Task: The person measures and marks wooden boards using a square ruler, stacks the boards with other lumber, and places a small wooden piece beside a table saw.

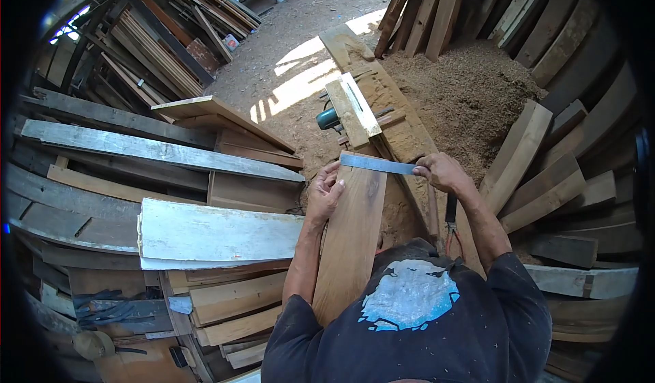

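A brown wooden board [351, 233] runs from against my chest out toward the sawdust-covered bench. My left hand [324, 192] grips its left edge near the far end, thumb on top and fingers at the side. Across the board's far end lies a flat metal ruler [375, 164], bluish in the light. The ruler's right end is in my right hand [440, 171], with the fingers closed around it. Just below my right forearm, pliers with red handles [452, 236] rest on the bench.
Beyond the board stands a long bench [402, 110] coated in sawdust, with a pale block [353, 110] and a green motor [327, 118]. A sawdust heap [471, 96] lies to the right. Stacked planks [222, 231] crowd the left; more timber [518, 151] leans at right.
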Demonstrator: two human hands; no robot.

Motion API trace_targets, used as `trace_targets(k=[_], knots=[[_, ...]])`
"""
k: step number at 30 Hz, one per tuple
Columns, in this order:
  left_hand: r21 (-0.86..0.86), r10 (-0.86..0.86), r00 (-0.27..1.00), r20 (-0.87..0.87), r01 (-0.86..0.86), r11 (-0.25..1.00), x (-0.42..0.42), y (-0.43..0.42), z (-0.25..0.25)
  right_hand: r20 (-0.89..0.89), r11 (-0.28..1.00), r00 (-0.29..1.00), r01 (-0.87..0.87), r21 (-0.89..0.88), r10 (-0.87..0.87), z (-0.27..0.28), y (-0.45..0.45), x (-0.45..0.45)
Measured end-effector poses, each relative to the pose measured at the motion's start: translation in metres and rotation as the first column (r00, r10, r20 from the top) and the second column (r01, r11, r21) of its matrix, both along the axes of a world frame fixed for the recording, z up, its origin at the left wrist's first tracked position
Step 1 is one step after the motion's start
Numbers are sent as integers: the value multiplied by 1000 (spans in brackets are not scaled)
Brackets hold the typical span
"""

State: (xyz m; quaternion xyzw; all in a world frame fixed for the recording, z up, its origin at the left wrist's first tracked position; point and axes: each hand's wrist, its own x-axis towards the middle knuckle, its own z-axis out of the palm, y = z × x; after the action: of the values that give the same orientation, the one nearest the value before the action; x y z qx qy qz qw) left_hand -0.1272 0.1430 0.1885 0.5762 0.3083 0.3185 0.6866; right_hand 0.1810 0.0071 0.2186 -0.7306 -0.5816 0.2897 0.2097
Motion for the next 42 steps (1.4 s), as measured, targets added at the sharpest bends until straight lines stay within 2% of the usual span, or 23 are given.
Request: trace_targets(k=[4, 6, 8, 10, 12, 15, 19, 22, 25, 31, 34, 37, 42], knots=[[22, 20, 1000, 15, -20, 1000, -3, 8, -7, -152, 976, 988, 4, 217, 30, -17, -10, 15], [42, 35, 999, 7, -36, 998, -9, 13, -14, -194, 978, 972, 161, 132, -134, -51, -24, 32], [16, 56, 998, 5, -56, 998, -15, 18, -17, -169, 935, 952, 287, 207, -255, -98, -49, 46], [-12, 76, 997, -1, -76, 997, -16, 22, -14, -29, 923, 923, 384, 1, -384, -150, -82, 55], [-41, 91, 996, -12, -91, 995, -18, 21, -9, 30, 895, 895, 445, 38, -446, -202, -118, 53], [-40, 88, 996, -10, -88, 995, -18, 29, -19, -11, 842, 845, 532, -89, -535, -241, -164, 45], [-35, 76, 997, -31, -77, 996, -12, 32, -20, 67, 768, 787, 614, -184, -613, -241, -192, 22], [-44, 38, 995, -96, -42, 998, -10, 36, -23, 189, 701, 784, 615, -361, -591, -213, -185, 9], [-41, 31, 996, -81, -34, 999, -4, 34, -23, 274, 657, 769, 637, -403, -578, -196, -179, -3], [-39, 45, 999, -26, -46, 998, 2, 17, -24, 247, 649, 778, 621, -439, -578, -201, -188, 3], [-34, 78, 994, -75, -81, 996, 4, 1, -32, 240, 662, 782, 617, -425, -575, -206, -196, 9], [-50, 26, 969, -246, -39, 998, 1, -14, -34, 201, 660, 765, 634, -403, -612, -201, -199, 11], [-40, -38, 953, -300, 27, 999, 0, -22, -36, 167, 694, 759, 645, -319, -629, -201, -194, 12]])
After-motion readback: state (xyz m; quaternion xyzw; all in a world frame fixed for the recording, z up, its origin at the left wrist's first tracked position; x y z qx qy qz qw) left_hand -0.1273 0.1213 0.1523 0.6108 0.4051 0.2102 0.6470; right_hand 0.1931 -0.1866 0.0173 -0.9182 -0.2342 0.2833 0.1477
